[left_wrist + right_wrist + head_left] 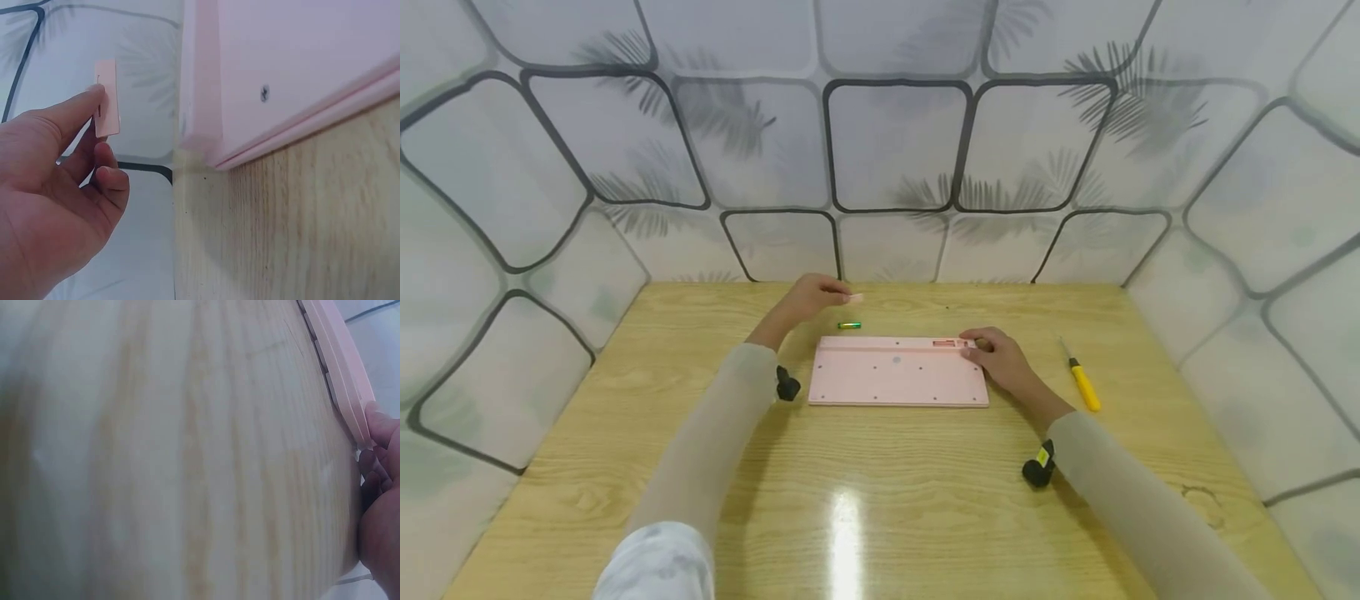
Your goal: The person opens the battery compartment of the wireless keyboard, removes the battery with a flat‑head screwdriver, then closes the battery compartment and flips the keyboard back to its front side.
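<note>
A pink keyboard (895,379) lies face down on the table, small dark screws dotting its back. At its far right edge a battery compartment (943,343) lies uncovered, partly hidden by fingers. My right hand (1000,358) grips the keyboard's far right corner; in the right wrist view its thumb lies on the back, above the keys' side. Beyond the far left corner, my left hand (808,298) pinches a small pink battery cover (108,103) between thumb and fingers, held clear of the keyboard. A green battery (849,325) rests on the table just behind the keyboard.
To the right lies a yellow-handled screwdriver (1082,383), its tip pointing away from me. A patterned wall covering (895,150) encloses the wooden table (925,483) at the back and both sides. A tiny dark speck lies near the table's back edge.
</note>
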A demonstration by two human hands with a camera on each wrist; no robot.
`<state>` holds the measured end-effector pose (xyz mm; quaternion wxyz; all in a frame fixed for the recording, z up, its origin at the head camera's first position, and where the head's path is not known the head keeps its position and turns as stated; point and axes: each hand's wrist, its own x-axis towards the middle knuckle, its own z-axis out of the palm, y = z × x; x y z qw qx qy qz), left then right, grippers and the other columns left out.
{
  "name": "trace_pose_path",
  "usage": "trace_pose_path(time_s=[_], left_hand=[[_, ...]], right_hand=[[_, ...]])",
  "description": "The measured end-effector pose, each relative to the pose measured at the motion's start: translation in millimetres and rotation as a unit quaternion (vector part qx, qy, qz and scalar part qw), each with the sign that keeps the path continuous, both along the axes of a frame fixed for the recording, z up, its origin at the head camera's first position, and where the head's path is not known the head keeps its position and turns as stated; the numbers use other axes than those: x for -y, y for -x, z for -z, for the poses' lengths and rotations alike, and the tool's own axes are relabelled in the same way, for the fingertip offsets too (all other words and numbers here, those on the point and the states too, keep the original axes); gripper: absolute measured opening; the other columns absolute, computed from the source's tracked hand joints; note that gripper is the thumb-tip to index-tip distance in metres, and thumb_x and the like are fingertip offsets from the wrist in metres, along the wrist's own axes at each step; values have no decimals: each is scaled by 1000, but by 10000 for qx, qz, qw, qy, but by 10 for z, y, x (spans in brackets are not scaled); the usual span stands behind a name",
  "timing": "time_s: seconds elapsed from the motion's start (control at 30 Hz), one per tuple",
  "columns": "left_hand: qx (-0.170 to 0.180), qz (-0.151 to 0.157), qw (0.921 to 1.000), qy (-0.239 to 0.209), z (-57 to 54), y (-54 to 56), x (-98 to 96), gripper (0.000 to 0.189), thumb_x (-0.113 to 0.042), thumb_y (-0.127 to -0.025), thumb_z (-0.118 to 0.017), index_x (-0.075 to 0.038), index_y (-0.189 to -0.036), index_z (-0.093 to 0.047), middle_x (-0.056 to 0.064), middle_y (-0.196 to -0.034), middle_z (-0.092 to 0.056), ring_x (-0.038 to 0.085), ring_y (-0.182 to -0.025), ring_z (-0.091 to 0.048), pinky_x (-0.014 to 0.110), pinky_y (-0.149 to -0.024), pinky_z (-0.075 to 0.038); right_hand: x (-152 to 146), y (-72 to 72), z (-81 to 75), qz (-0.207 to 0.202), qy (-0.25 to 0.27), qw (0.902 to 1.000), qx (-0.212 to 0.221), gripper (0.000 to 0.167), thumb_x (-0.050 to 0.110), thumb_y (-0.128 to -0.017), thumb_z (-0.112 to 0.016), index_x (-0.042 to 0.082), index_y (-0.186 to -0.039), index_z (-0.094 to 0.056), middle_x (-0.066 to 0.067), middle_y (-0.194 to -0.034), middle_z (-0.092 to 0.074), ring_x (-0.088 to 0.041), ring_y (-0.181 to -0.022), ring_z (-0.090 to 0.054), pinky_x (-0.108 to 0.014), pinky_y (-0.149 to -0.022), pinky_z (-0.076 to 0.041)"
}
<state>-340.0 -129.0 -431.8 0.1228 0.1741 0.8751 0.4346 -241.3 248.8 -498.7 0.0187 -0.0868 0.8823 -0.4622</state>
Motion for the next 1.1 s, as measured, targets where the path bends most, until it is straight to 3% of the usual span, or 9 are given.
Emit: trace_pose_path(time_s=[0.37, 0.6, 0.77, 1.1], left_hand=[[37, 490, 9979, -428, -89, -164, -201, 28, -22, -102, -62, -10, -126, -71, 13, -135, -64, 30, -121, -61, 49, -102, -50], [-148, 765, 9969, -86, -122, -254, -377, 26, -20, -102, -62, -12, -124, -72, 10, -132, -67, 26, -115, -63, 44, -95, -53], [-101, 882, 9961, -4, -113, -294, -512, 26, -19, -102, -61, -10, -124, -73, 10, -129, -68, 24, -109, -64, 39, -90, -53], [-77, 1112, 9938, 19, -22, -321, -773, 23, -20, -102, -62, -13, -120, -74, 6, -124, -70, 21, -109, -64, 39, -93, -52]], right_hand=[[-15, 1, 9, -14, 31, 10000, -4, 34, 25, -100, -65, 16, -133, -65, -13, -123, -58, -24, -91, -59, -34, -74, -50], [-8, 2, -1, -40, -58, 10000, -45, 35, 24, -100, -65, 14, -133, -65, -13, -122, -58, -22, -88, -55, -32, -73, -48], [4, -11, -32, -16, -42, 10000, -33, 34, 22, -100, -66, 14, -132, -65, -12, -121, -59, -23, -87, -53, -32, -74, -47], [-25, -12, -14, -53, -23, 10000, -37, 35, 24, -100, -65, 15, -134, -64, -11, -119, -59, -22, -85, -55, -31, -72, -48]])
